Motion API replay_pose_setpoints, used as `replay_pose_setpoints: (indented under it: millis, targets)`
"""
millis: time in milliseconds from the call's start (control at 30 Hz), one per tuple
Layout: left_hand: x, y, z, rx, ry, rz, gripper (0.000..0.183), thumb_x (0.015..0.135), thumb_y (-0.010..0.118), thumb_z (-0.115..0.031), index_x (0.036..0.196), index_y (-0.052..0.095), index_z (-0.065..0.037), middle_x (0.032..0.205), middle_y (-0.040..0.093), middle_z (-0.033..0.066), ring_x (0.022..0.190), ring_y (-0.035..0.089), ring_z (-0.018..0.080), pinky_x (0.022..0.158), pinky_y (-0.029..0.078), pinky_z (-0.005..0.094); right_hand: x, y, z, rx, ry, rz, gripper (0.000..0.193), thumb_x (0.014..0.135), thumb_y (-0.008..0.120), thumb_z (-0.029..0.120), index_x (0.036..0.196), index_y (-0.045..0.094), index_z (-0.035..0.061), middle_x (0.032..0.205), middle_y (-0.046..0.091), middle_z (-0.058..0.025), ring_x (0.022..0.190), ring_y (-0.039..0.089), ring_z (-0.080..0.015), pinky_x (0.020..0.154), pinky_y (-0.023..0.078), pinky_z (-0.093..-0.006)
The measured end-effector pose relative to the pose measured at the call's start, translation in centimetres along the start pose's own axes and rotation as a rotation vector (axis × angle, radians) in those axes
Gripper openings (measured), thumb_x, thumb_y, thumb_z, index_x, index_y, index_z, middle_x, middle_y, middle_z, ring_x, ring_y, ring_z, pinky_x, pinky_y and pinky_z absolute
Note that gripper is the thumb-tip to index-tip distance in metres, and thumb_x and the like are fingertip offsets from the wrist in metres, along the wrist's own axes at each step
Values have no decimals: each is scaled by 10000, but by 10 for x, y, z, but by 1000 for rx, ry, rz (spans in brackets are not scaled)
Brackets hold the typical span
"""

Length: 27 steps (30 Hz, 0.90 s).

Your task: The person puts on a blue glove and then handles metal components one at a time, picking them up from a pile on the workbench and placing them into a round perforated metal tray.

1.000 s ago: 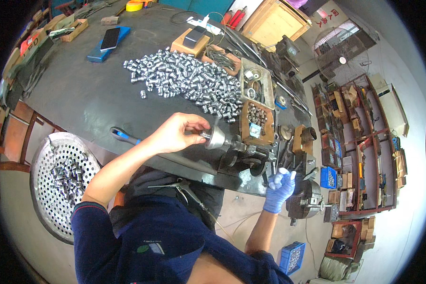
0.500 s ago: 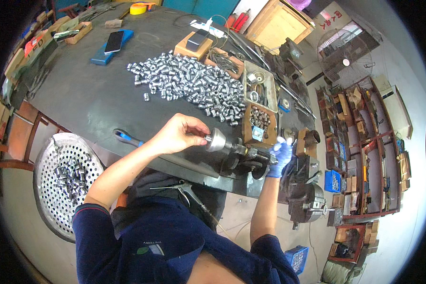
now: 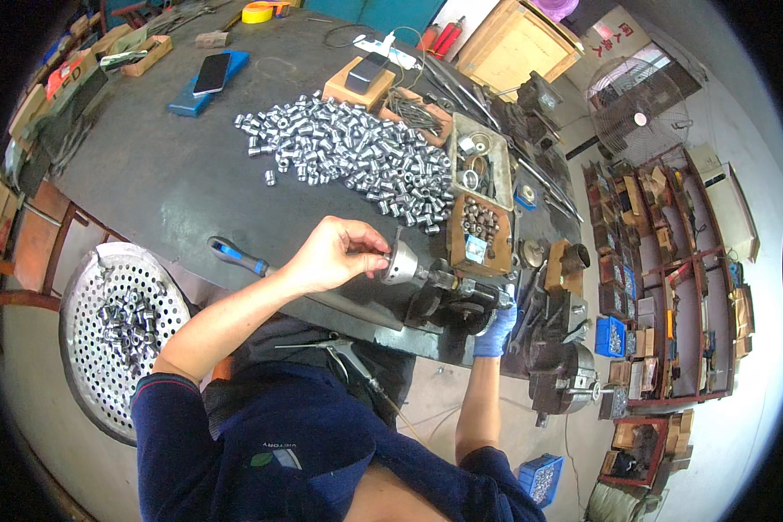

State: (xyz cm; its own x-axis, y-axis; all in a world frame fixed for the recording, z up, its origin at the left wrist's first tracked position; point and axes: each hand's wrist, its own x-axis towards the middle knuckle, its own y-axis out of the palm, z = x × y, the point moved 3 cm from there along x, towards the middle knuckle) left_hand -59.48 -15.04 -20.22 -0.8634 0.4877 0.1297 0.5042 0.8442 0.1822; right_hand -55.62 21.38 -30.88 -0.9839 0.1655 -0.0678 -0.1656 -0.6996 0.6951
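Note:
My bare left hand (image 3: 339,254) pinches thumb and fingers together at the face of a silvery cone-shaped metal chuck (image 3: 402,264). Whatever lies between the fingertips is too small and covered to name. The chuck sits on the left end of a dark bench fixture (image 3: 452,300) with a horizontal spindle, near the table's front edge. My right hand (image 3: 494,335), in a blue glove, is against the fixture's right end; its fingers are mostly hidden there. Beyond the left hand spreads a big heap of short silvery metal fittings (image 3: 348,152).
A perforated round metal tray (image 3: 83,348) holding more fittings stands at the left. A blue-handled tool (image 3: 235,254) lies near the left forearm. Behind the fixture is a wooden box of small parts (image 3: 470,254). A bench vise (image 3: 561,378) and an air gun (image 3: 344,352) are near the front edge.
My right hand has moved down and slightly left, from raised, partly spread fingers to a place against the fixture's end. The left hand stays at the chuck, nearly unmoved.

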Motion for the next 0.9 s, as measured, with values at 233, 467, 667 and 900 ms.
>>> replay_pose_setpoints:
  millis: [233,467,667,900]
  targets:
    - [-3,5,4,-22,42,-45,124,794,614,44,913,586,62,814,613,83,690,591,128,631,495,249,-37,-9,3,-62,-70,-181,241,841,570,263,959,603,55,913,644,-81,830,620,-207,791,504,-367]
    - [-3,5,5,-74,-20,-69,116,809,611,6,907,578,59,785,613,85,661,581,120,604,488,243,-35,-19,2,-81,-91,-316,238,853,575,321,863,614,87,785,632,-42,694,598,-163,656,465,-324]
    - [-5,10,6,-123,-76,-149,127,824,620,-70,877,583,40,744,607,80,631,570,119,556,478,243,14,-3,0,-210,-187,-480,248,868,569,312,805,597,74,534,537,2,435,464,-65,315,288,-187]
    - [-5,3,3,-229,-94,-95,178,808,648,-121,864,583,35,730,603,76,629,574,125,534,468,239,21,84,62,-219,-394,-75,352,910,505,316,850,592,-20,507,475,-14,381,383,-68,326,296,-184]
